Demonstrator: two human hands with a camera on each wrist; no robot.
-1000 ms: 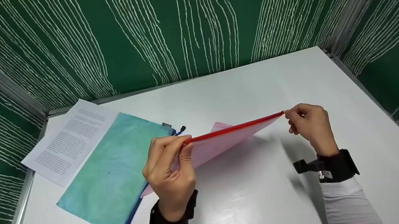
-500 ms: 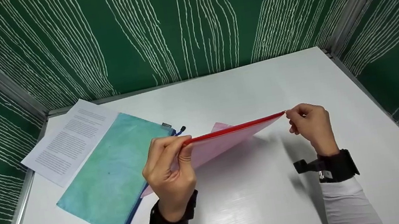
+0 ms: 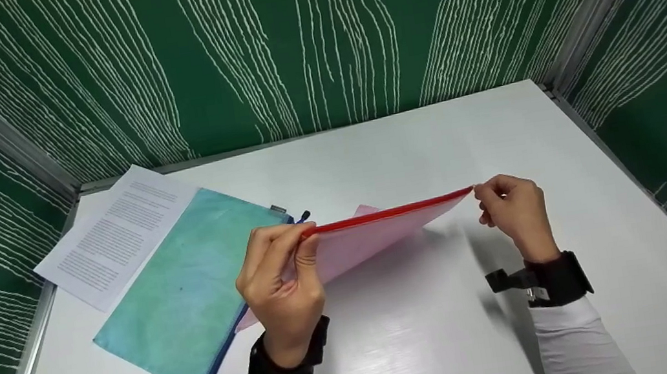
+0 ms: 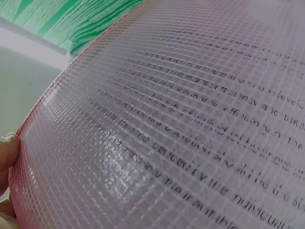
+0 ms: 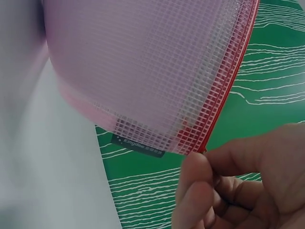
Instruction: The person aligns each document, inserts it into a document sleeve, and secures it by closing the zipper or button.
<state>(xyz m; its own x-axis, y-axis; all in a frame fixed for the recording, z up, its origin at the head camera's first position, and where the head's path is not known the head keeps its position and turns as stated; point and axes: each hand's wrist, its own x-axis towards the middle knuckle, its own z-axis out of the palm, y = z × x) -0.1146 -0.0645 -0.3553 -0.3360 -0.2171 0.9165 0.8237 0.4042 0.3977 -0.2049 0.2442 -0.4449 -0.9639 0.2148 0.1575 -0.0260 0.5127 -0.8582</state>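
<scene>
A pink mesh zipper pouch (image 3: 356,252) is held up above the table, its red zipper edge (image 3: 392,211) stretched between both hands. My left hand (image 3: 285,285) pinches the left end of that edge between thumb and fingers. At the other end, my right hand (image 3: 516,210) pinches the corner; whether it grips a zipper pull or the fabric, I cannot tell. Through the mesh in the left wrist view, a printed sheet (image 4: 190,129) shows inside. A dark label (image 5: 138,145) hangs beside the pinched corner in the right wrist view.
To the left on the white table (image 3: 410,359) lies a teal zipper pouch (image 3: 179,293) with a dark blue zipper side. A printed paper (image 3: 118,237) lies at its upper left, partly hidden. Green walls (image 3: 345,35) with white lines stand around the table.
Both hands and the pink pouch have shifted very slightly left. The grips look the same, and the teal pouch and paper stay in place.
</scene>
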